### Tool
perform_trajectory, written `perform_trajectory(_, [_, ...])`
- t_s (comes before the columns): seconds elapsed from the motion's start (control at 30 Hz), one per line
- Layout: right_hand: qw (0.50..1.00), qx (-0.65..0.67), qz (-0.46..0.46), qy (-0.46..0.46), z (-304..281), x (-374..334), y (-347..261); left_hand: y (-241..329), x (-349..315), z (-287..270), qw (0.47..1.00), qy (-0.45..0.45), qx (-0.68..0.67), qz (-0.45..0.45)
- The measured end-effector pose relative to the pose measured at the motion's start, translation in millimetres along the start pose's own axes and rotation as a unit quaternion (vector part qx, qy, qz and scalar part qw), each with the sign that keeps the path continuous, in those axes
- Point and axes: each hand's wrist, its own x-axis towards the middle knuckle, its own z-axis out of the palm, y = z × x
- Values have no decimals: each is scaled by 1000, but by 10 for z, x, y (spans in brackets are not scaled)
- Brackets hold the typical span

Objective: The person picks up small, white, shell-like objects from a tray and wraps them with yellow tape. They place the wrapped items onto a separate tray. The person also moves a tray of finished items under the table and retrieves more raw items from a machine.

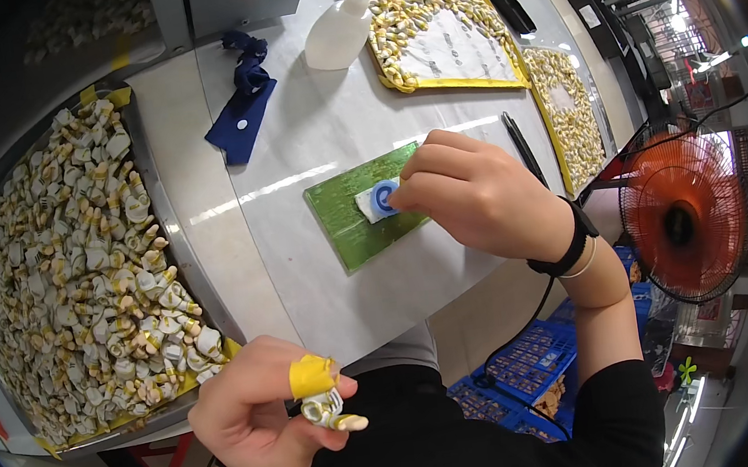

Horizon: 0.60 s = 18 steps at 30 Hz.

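My left hand (252,418) is at the lower left, thumb and forefinger closed on a small white-and-yellow figurine (323,409) with a beige tip. Yellow tape (313,375) wraps a fingertip of that hand. Over the table, my right hand (485,198) pinches the edge of a round, light-blue piece (382,197) with a dark blue swirl. The piece rests against a small white pad (365,205) on a shiny green board (347,241); the fingers hide its right side.
A large tray (169,201) of similar small figurines stands left. Beyond the board are a white squeeze bottle (338,39), a dark blue cloth (241,119) and a yellow-edged tray (459,87). A black pen (523,147) lies right, near an orange fan (690,211).
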Motion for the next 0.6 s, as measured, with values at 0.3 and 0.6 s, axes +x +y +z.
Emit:
perform_trajectory(0.3, [986,98,88,104,-14,3,-162,-72,37,20,987,-30,135,76])
perform_trajectory(0.6, [933,301,21,195,-166,-55,-699,-74,61,111,993,-33,67,92])
